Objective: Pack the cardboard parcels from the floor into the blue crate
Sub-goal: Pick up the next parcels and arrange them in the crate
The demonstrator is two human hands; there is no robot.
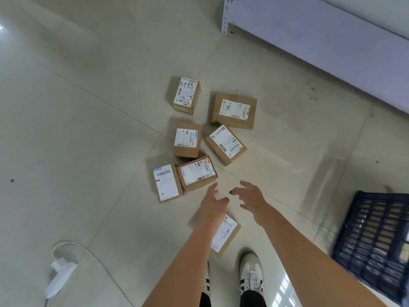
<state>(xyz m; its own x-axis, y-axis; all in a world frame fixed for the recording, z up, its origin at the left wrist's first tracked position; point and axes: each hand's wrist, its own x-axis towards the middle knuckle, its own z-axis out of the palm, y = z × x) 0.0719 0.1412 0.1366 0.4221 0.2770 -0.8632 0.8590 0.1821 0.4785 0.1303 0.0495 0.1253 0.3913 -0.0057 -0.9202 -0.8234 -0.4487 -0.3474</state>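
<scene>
Seven cardboard parcels on the tiled floor (88, 129), none in the blue crate (374, 240) as far as can be seen; crate off at the right edge, well apart from the cluster, motion-blurred, interior hard to read

Left hand (213, 201) and right hand (251, 199) both reaching forward, fingers spread, empty, gripping nothing. Closest target by the look of it: the tilted parcel (197, 172) just ahead of the left fingertips, touching or nearly touching the white-labelled parcel (166, 182) on its left. One more parcel (224, 234) nearer the feet, partly hidden under the left forearm, just ahead of the white shoes (251, 271)

Farther out: parcel marked 5288 (185, 95), flat parcel marked 786 (234, 110), and two between, one squarish (187, 139), one angled (225, 144)

Judged risks from here:
- Snagging the neighbour while lifting the tilted parcel, since the two sit edge to edge; likely a nudge or a drag, not damage
- Overlooking or stepping on the parcel by the feet, being under the arm and close to the shoes
- Awkward two-handed pinch on a small box, with one corner slipping out if the hands close unevenly
- Tripping on the white cable (73, 247) and its tag on the floor at lower left when turning
- Missing the crate on the swing across, given its distance to the right and the metal shelf (309, 38) beyond

Step in hand, as a guess: first pick, packing barely begun
</scene>
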